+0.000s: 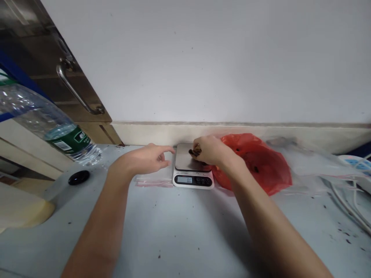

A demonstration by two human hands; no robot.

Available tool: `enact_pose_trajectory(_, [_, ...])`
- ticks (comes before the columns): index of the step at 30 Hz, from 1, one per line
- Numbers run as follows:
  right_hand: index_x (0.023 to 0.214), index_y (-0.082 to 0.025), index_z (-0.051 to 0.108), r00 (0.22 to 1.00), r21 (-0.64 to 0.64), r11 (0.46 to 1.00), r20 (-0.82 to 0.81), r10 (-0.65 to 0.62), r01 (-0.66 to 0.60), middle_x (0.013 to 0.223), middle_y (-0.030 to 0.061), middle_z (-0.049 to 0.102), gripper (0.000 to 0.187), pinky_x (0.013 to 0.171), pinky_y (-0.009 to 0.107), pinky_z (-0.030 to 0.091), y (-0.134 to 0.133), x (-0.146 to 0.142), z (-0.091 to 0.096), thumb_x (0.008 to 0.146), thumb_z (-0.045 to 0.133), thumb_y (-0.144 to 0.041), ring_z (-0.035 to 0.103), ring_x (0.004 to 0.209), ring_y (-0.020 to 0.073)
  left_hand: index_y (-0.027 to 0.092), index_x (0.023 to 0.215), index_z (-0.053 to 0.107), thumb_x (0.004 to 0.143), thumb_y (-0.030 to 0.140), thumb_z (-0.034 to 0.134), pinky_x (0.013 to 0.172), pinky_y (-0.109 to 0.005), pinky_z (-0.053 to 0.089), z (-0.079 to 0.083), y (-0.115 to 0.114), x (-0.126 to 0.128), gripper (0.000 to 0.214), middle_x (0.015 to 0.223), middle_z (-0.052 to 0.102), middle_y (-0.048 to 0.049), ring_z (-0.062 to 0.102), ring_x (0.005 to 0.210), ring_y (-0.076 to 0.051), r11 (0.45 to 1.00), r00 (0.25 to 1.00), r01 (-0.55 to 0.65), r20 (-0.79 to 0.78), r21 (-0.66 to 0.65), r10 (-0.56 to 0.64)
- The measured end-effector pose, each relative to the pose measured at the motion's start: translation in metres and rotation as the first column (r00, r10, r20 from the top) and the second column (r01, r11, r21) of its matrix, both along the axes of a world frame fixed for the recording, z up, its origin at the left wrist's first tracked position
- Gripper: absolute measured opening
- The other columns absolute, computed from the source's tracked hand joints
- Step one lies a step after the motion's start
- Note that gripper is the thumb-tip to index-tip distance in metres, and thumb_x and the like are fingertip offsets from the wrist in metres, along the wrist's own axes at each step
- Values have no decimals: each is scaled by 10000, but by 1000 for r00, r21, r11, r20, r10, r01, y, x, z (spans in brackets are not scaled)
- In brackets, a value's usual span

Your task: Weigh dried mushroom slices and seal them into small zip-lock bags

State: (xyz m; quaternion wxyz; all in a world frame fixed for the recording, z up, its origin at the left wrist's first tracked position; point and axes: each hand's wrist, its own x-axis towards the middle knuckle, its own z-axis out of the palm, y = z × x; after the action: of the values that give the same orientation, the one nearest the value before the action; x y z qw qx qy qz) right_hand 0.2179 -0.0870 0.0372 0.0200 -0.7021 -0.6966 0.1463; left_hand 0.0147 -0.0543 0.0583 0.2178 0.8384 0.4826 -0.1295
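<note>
A small digital scale (185, 156) with a metal plate stands near the wall, its display reading 0.0. Over the right part of the plate, my right hand (210, 148) is closed around a dark brown, dried-looking clump (195, 151) whose exact kind I cannot make out. My left hand (147, 159) is at the scale's left edge, thumb and fingers apart with nothing between them. Beneath it lies a clear zip bag (155, 180) with a red seal line. An open red plastic bag (272, 170) with a few dark bits inside sits right of the scale, partly behind my right forearm.
At left are a large water bottle (69, 139) with a green label and a black oval object (79, 177). More clear zip bags (307, 162) and white cables (344, 200) lie at right. Dark crumbs dot the table (174, 239). A white wall (217, 61) rises behind.
</note>
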Motion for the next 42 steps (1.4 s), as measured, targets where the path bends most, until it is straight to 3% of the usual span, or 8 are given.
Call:
enact_pose_trajectory(12, [1333,-196,702,995,-76,997,-102,-18,10,1215,145,760,567,604,245,466,1,2,-1,770,750,-144,725,987,246,339,1521,507,997,360,479,887,-321,498,5,-5,5,525,1344,713,-78,698,1093,-244,999,999,-32,-8,-34,32])
enact_pose_trajectory(20, [1259,-182,714,971,-25,999,-233,-45,41,1093,105,787,475,686,253,525,4,3,-4,808,821,-284,734,935,223,350,1548,475,993,406,481,925,-326,496,3,-2,-2,558,1365,704,-72,682,1138,-250,998,998,-60,-19,-31,59])
enact_pose_trajectory(25, [1158,-182,738,963,58,995,-264,-61,78,1162,115,771,365,841,280,525,3,8,0,821,831,-289,709,1096,246,371,1559,452,996,435,480,942,-322,490,4,0,-8,567,1387,694,-61,677,1157,-245,996,995,-89,-39,-21,88])
enact_pose_trajectory(28, [1072,-181,740,948,94,990,-312,-71,105,1129,96,773,308,787,262,506,0,13,5,815,840,-320,713,1003,216,347,1550,457,989,447,481,910,-311,500,7,1,-10,571,1375,700,-74,683,1147,-246,995,994,-94,-51,-27,92])
enact_pose_trajectory(31, [857,-190,713,953,106,988,-292,-78,113,896,41,763,172,663,259,452,-4,18,12,875,776,-349,656,772,166,310,1449,544,963,456,507,840,-297,515,7,2,-10,509,1285,736,-74,706,1070,-240,991,990,-112,-96,-73,105])
enact_pose_trajectory(35, [654,-208,610,965,97,989,-248,-88,115,626,-23,622,302,578,265,373,-10,23,19,907,724,-326,522,606,131,264,1218,646,739,415,722,720,-269,513,-3,7,-8,507,1188,749,-64,710,956,-235,992,983,-55,-182,-117,33])
enact_pose_trajectory(38, [621,-208,582,962,63,993,-263,-79,99,578,-38,559,335,559,268,351,-13,26,19,909,706,-329,464,564,120,257,1080,677,598,303,760,629,-256,485,-15,11,-4,491,1108,759,-32,699,868,-223,992,976,-40,-217,-117,14])
enact_pose_trajectory(42, [666,-202,625,951,129,988,-306,-42,85,651,-9,646,303,574,262,372,-11,21,12,917,698,-357,536,611,135,233,880,712,596,173,643,597,-259,459,-23,13,0,298,936,770,-17,693,788,-218,992,972,-49,-232,-116,21])
